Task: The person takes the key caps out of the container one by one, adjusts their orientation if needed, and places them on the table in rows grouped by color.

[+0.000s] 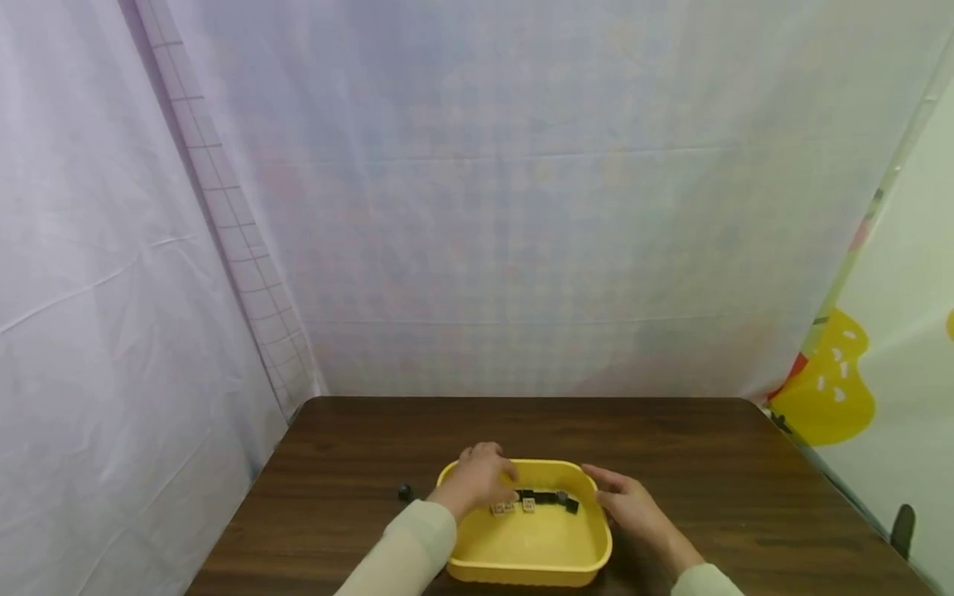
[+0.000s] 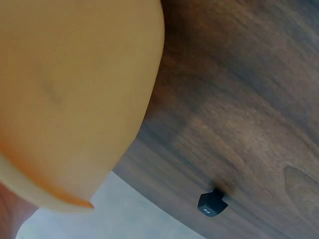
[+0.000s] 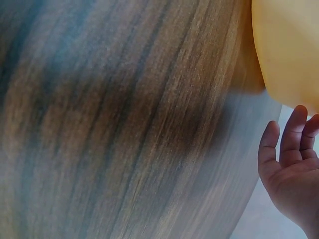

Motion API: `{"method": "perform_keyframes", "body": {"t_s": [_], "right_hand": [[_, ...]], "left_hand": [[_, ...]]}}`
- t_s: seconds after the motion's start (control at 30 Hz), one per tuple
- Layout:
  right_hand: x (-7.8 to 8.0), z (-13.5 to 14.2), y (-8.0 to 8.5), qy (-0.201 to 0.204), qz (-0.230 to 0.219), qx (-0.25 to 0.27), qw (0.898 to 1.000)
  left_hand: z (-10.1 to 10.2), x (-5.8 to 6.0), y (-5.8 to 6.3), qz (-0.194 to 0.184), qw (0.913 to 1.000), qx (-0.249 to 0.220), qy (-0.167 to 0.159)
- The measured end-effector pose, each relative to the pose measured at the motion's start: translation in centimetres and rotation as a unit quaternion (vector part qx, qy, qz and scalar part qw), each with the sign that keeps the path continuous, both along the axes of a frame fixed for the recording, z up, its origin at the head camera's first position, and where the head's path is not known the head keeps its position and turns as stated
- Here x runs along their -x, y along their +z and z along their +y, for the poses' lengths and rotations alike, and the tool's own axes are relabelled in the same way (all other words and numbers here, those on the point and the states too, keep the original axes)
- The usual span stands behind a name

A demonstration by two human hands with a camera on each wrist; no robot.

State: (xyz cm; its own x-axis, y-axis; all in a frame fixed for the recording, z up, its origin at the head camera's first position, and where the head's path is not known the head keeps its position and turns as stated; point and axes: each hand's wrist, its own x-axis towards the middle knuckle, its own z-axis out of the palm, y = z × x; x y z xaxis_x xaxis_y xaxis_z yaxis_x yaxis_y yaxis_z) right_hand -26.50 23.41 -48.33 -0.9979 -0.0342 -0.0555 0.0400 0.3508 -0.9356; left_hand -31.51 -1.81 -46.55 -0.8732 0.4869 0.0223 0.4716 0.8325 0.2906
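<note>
A yellow plastic basin (image 1: 529,573) stands near the front of the dark wooden table. Inside, by its far wall, lie small pale square pieces (image 1: 528,504) with dark markings and several small black pieces (image 1: 571,506). My left hand (image 1: 480,482) reaches over the basin's left side, fingers bent down beside the pale pieces. Whether its fingertips pinch one of them I cannot tell. At the basin's right rim is my right hand (image 1: 629,503), its fingers loosely extended along the outside. The right wrist view shows those relaxed fingers (image 3: 293,134) close to the yellow wall.
A small black keycap-like piece (image 2: 212,203) with a pale mark lies on the table, left of the basin. White curtains (image 1: 522,248) hang behind the table (image 1: 358,439) and at its left. On the right hangs a pale sheet with a yellow print (image 1: 827,389).
</note>
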Motion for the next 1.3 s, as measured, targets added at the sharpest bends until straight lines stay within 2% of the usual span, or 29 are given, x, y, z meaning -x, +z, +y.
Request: {"method": "perform_keyframes", "body": {"t_s": [0.2,0.43,0.57,0.87,1.3], "right_hand": [[0.0,0.1,-0.1,0.011,-0.005,0.013,1.000],[0.0,0.1,-0.1,0.005,-0.010,0.005,1.000],[0.0,0.0,0.0,0.002,-0.014,0.014,1.000],[0.1,0.3,-0.2,0.020,0.002,0.018,1.000],[0.3,0.0,-0.3,-0.011,-0.005,0.008,1.000]], "left_hand": [[0.4,0.0,-1.0,0.032,0.9989,0.031,-0.011],[0.8,-0.1,-1.4,0.088,0.9905,0.101,-0.028],[0.9,-0.1,-1.3,0.088,0.9901,0.108,-0.023],[1.2,0.1,-2.2,0.106,0.9876,0.115,-0.010],[1.5,-0.2,-1.9,0.119,0.9841,0.132,-0.005]]}}
